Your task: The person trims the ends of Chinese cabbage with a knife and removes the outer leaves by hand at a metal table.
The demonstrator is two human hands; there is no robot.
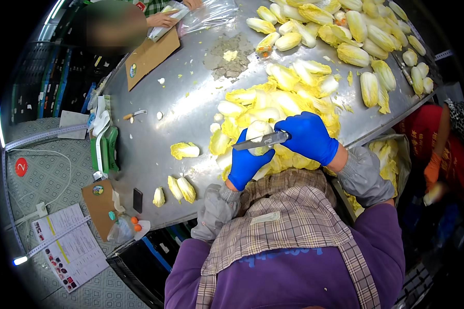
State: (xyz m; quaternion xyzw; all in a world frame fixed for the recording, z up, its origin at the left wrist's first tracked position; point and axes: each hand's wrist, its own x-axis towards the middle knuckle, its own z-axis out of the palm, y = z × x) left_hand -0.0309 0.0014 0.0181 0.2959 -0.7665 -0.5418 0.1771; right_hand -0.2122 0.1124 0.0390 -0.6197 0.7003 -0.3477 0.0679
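My left hand, in a blue glove, holds a napa cabbage with its pale base end facing up. In my right hand, also blue-gloved, is the handle of a knife; its broad steel blade lies across the cabbage near the base, pointing left. Whether the edge is in the cabbage cannot be told. Beneath and beyond both hands spreads a heap of loose yellow cabbage leaves. Left of my left hand, a small cabbage and several more lie on the metal table.
Many whole cabbages are piled at the far right. A small knife, a phone and cardboard lie leftward. A co-worker's hand touches a wrapped item at the far edge; another person stands right, beyond a leaf-filled bag.
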